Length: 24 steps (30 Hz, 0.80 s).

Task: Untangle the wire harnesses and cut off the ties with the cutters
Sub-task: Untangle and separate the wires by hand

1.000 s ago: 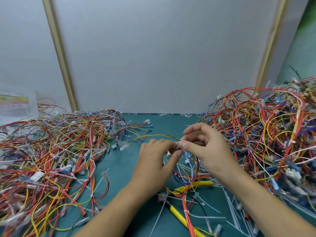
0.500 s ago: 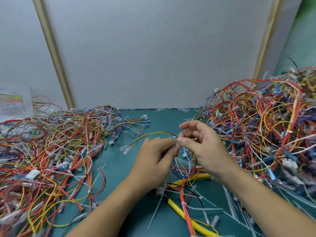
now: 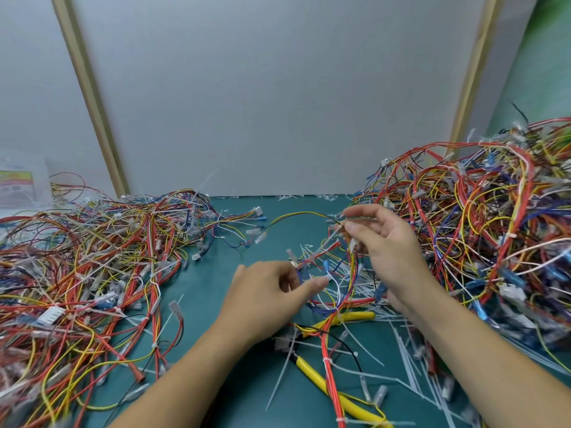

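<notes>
My right hand point(image 3: 386, 251) is raised over the green mat point(image 3: 204, 304) and pinches the top of a small wire harness point(image 3: 343, 291) between thumb and fingers. From that pinch a yellow-and-black wire point(image 3: 296, 214) arcs left. The harness hangs down into a red bundle point(image 3: 328, 375) with a white tie point(image 3: 327, 361) on it. Lower and to the left, my left hand point(image 3: 265, 295) has its fingers curled and thumb pointing right, beside the harness's loose strands; I cannot tell whether it holds one. The yellow-handled cutters point(image 3: 312, 373) lie on the mat under the harness, untouched.
A large tangled wire pile point(image 3: 92, 273) covers the left of the mat and a taller wire heap point(image 3: 494, 242) fills the right. Cut white ties point(image 3: 404, 353) litter the mat near my right forearm. A white panel wall point(image 3: 278, 103) closes the back.
My hands have separated: the left dropped down and left, away from the pinch point, while the right stayed raised with the harness. The strands between them have spread out.
</notes>
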### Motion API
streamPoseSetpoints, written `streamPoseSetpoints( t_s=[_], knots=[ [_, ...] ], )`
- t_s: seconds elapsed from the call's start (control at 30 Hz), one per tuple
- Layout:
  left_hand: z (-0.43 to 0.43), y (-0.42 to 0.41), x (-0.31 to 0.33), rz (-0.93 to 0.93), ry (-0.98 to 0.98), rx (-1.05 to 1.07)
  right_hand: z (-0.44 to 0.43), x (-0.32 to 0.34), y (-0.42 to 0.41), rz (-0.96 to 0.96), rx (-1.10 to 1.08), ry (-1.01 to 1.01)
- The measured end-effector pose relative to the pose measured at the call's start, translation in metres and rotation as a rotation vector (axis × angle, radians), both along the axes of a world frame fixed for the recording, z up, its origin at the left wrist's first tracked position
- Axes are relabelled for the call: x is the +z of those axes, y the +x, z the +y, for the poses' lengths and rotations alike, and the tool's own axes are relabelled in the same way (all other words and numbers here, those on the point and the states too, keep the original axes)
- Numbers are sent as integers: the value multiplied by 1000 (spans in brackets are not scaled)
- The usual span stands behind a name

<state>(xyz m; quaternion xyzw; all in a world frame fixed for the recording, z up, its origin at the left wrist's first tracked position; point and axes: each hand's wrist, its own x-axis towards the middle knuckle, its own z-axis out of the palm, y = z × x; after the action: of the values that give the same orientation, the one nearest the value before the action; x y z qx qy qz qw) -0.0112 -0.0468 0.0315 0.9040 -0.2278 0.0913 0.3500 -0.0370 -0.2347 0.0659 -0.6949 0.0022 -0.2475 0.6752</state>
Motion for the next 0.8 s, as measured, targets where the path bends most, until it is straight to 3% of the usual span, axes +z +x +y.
streamPoseSetpoints(
  t_s=[0.13,0.33,0.43,0.8],
  knots=[
    [-1,3,-2,119,23,-36,-3,2,0,1,-37,82],
    [0,6,1,220,-381,-107,-8,2,3,-9,-113,239],
    [1,7,3,227,-488,-95,-10,2,3,-30,-138,306],
    [0,7,7,397,-619,-44,-9,7,2,-61,-91,421]
  ],
)
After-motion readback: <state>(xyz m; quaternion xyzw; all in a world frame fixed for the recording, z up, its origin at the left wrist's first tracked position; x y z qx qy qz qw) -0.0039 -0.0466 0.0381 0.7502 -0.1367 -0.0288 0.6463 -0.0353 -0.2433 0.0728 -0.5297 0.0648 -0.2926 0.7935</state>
